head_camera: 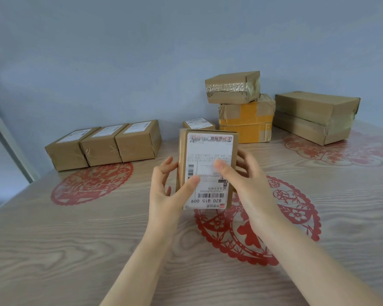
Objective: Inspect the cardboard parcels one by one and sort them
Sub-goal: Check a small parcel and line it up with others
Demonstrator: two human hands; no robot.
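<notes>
Brown cardboard parcel [182, 151], white label [210, 151] up, and we're gripping it with left hand [166, 193] and right hand [245, 180]. Three small brown boxes [102, 144] left of it look sorted, while the taped stack [245, 120] behind it waits.

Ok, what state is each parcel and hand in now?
held parcel: upright between both hands, label facing camera
left hand: holds held parcel's left edge, thumb on label
right hand: holds its right side, thumb on label
three labelled parcels: side by side on table, labels up
small parcel: on table, label up
top parcel: stacked on yellow-taped parcel
large parcel: on table, taped shut
</notes>
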